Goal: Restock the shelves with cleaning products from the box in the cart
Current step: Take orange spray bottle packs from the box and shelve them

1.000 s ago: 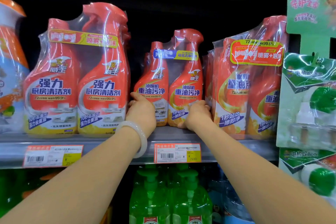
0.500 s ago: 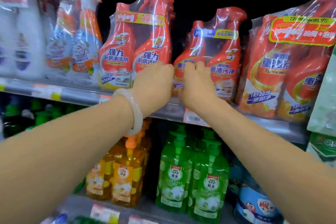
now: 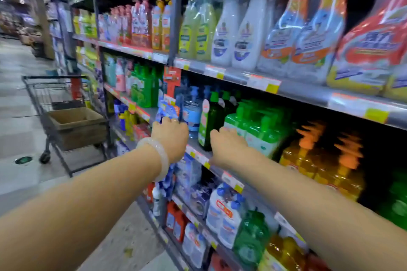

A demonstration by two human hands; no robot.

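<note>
Both my arms reach out in front of the shelving, and neither hand holds anything. My left hand (image 3: pixel 170 136), with a pale bangle on the wrist, hovers with loosely bent fingers before blue bottles on the middle shelf. My right hand (image 3: pixel 229 147) hangs near the shelf edge (image 3: pixel 199 157), next to a dark green bottle (image 3: pixel 209 121). The red spray-bottle twin packs (image 3: pixel 370 50) stand on the upper shelf at the far right. A shopping cart (image 3: pixel 47 103) is parked in the aisle to the left, with a brown cardboard box (image 3: pixel 76 124) in it; what the box holds is hidden.
Long shelves run from the right foreground back to the left, packed with green pump bottles (image 3: pixel 259 130), orange bottles (image 3: pixel 312 160) and white bottles (image 3: pixel 237 35). Grey aisle floor (image 3: pixel 19 116) lies to the left, around the cart.
Both hands have let go of the red spray twin pack and drawn back from the shelf. My view has swung left and down, bringing the aisle and the cart into sight.
</note>
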